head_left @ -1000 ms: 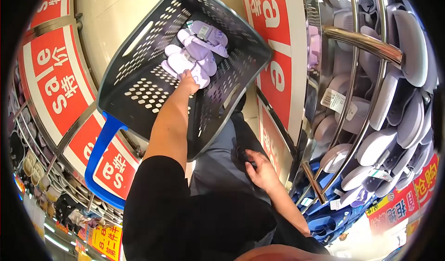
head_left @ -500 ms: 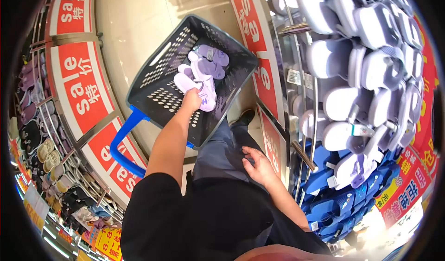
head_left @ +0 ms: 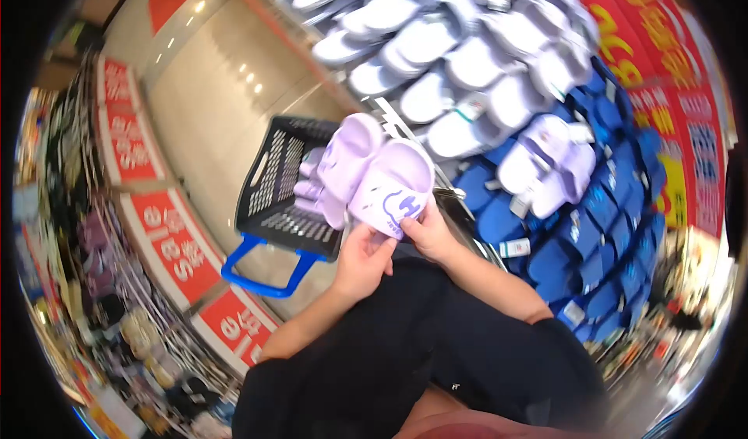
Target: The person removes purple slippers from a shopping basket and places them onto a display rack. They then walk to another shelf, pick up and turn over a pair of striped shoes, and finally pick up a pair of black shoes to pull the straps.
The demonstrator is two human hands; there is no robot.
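Note:
A pair of lilac slippers (head_left: 392,193) with a purple printed design is held up in front of me, soles away and toes toward my body. My left hand (head_left: 366,261) is closed on the lower edge of the pair. With the thumb on top near the print, my right hand (head_left: 431,230) grips the right slipper's toe. Behind them a black shopping basket (head_left: 269,176) with a blue handle (head_left: 263,287) is partly covered. More purple slippers (head_left: 308,195) show inside it, half hidden by the pair.
On the right, racks carry white slippers (head_left: 421,34), blue slippers (head_left: 580,244) and another lilac pair (head_left: 547,162). Red sale signs (head_left: 167,236) line the shelf on the left. Tiled floor (head_left: 222,88) runs between them.
The lilac slippers have come up out of the basket in my left hand. My right hand, empty before, now holds them too. The view has turned toward the right-hand racks.

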